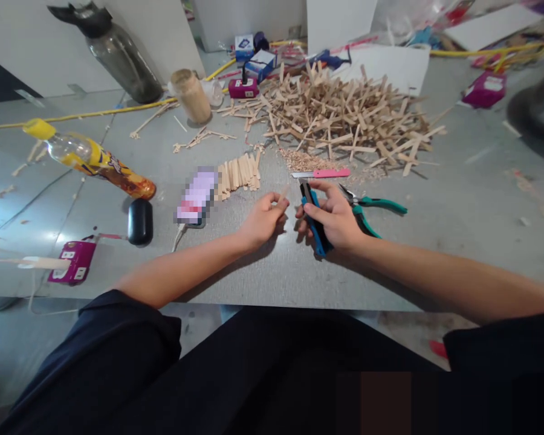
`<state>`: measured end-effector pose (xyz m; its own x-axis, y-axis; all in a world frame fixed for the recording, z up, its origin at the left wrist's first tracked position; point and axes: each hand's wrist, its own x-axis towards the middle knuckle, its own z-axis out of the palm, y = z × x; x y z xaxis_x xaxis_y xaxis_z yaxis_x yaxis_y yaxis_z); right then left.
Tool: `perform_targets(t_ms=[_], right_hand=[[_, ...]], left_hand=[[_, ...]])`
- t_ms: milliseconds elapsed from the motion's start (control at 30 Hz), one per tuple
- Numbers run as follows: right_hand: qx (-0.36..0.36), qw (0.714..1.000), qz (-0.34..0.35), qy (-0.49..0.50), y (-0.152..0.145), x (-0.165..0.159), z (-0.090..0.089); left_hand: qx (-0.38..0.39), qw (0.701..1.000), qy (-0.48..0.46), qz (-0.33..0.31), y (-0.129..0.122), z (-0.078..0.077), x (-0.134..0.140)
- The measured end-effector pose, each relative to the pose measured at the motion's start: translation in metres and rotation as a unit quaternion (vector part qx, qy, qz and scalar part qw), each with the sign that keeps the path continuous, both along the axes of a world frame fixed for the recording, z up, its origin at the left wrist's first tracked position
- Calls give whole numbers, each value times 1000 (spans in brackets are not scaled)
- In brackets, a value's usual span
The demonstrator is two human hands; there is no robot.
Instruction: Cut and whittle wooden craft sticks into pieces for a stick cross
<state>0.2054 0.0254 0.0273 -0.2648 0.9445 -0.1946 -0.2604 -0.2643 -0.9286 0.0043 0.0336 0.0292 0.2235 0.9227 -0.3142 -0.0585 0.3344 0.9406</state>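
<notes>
My left hand (263, 222) is closed, pinching a small wooden stick (284, 194) between thumb and fingers, its tip pointing up. Wrapped in my right hand (333, 214) is a blue-and-black utility knife (316, 225), held upright just right of the stick and apart from it. Beside my right hand lie green-handled pliers (367, 208), partly hidden by the fingers. A pink-handled craft knife (329, 173) rests just beyond it. Past my left hand is a row of wooden sticks (239, 173), next to a phone (197, 196) with a blurred screen.
A large heap of wooden sticks (344, 112) covers the back middle, with wood shavings (308, 161) in front. To the left stand a drink bottle (102, 163), a dark water bottle (122, 60) and a jar (191, 96). A black case (140, 222) and purple box (75, 261) lie nearer.
</notes>
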Motion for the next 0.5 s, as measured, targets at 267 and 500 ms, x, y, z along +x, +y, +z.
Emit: perform_targets(t_ms=[267,500], right_hand=[[-28,997,60,40,15,-4,-5],[-12,987,157,5,12,7,-7]], left_hand=[[43,998,42,27,5,-8,15],[182,962,203,-17,-2,-16,-8]])
